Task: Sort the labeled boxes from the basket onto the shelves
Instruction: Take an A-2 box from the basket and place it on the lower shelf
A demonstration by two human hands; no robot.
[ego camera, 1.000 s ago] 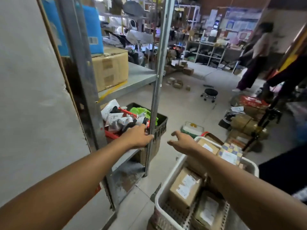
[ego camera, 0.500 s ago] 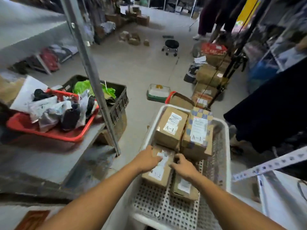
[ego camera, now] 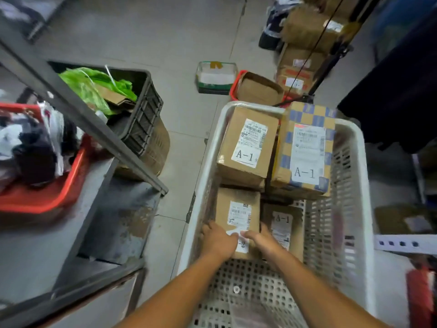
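Note:
A white perforated basket (ego camera: pixel 354 185) stands on the floor in front of me, holding several labeled cardboard boxes. Both hands clasp the near brown box (ego camera: pixel 237 209): my left hand (ego camera: pixel 218 240) on its left side, my right hand (ego camera: pixel 260 240) on its right. Its lower label is partly covered; a "2" shows between my hands. Behind it lies a brown box marked A-1 (ego camera: pixel 247 147). A blue-and-yellow checked box marked A-1 (ego camera: pixel 305 147) sits to the right. A flat A-1 box (ego camera: pixel 283 226) lies beside my right hand. The grey metal shelf (ego camera: pixel 71 221) stands to my left.
A red tray (ego camera: pixel 47 197) of bagged items sits on the shelf. A dark crate (ego camera: pixel 144 107) with green plastic stands on the floor beyond the shelf post. More parcels (ego camera: pixel 305 43) are stacked past the basket. A dark-clothed person (ego camera: pixel 397 91) stands at right.
My view tipped down from the shelf to the basket. Both hands dropped from the shelf post into the basket and closed on the sides of the near box.

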